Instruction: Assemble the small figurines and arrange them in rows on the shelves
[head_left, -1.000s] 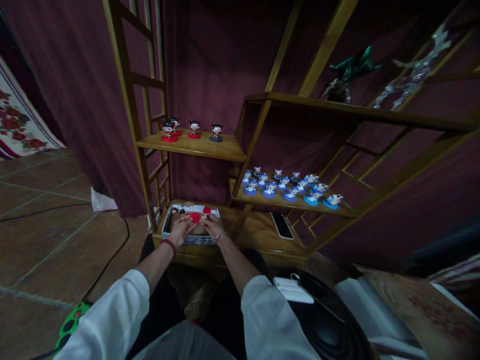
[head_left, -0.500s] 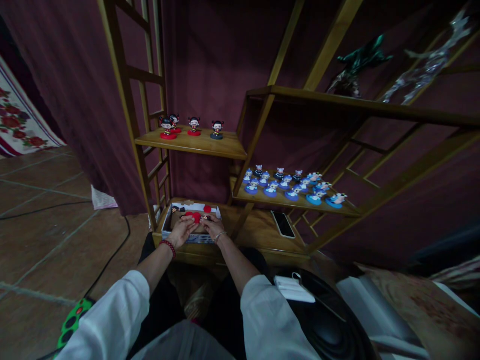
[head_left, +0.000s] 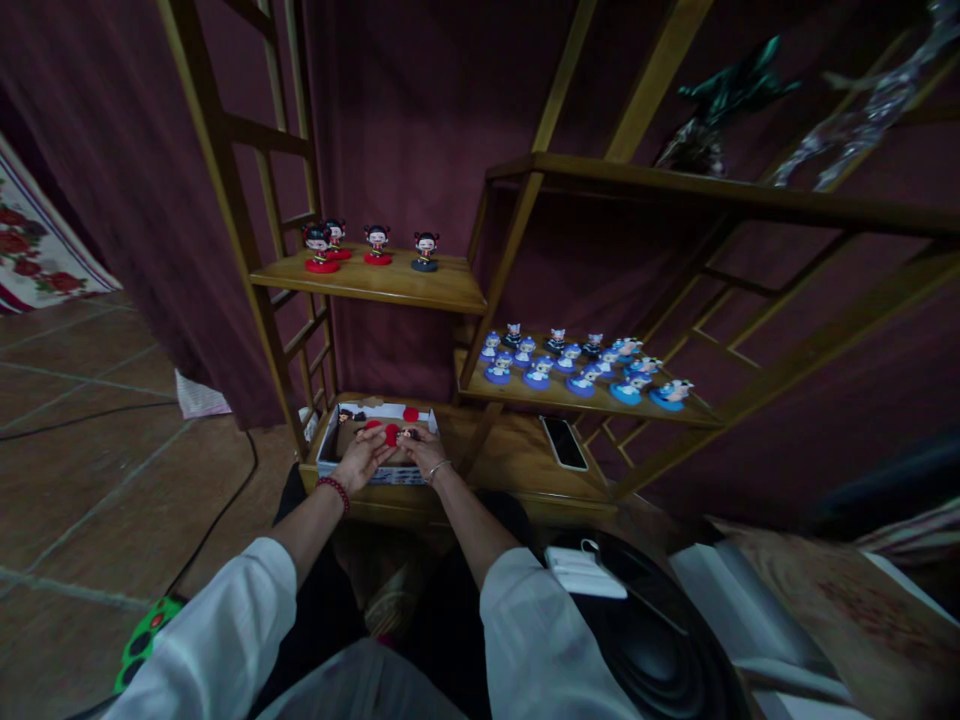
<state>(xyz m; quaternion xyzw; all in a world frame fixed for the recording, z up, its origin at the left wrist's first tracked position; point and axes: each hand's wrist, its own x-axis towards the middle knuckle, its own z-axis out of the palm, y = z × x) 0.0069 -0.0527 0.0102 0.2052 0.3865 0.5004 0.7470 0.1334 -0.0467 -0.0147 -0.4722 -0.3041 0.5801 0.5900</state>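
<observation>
Over an open cardboard box on the lowest shelf, both my hands meet at a small figurine. Fingers of my left hand are closed on its round red base. My right hand pinches the dark-haired figurine itself, which lies tilted sideways. Inside the box, another figurine lies at the back left and a loose red disc at the back right. More red shows beside my left fingertips, partly hidden by them.
Several dark-haired figurines on round bases stand on the upper left shelf. Rows of blue and white figurines fill the middle right shelf. A phone lies on the lowest shelf. A black stool holds a white object.
The view has shifted slightly, so the shelves sit a little more to the left and higher. My hands keep the same hold on the figurine and its red base.
</observation>
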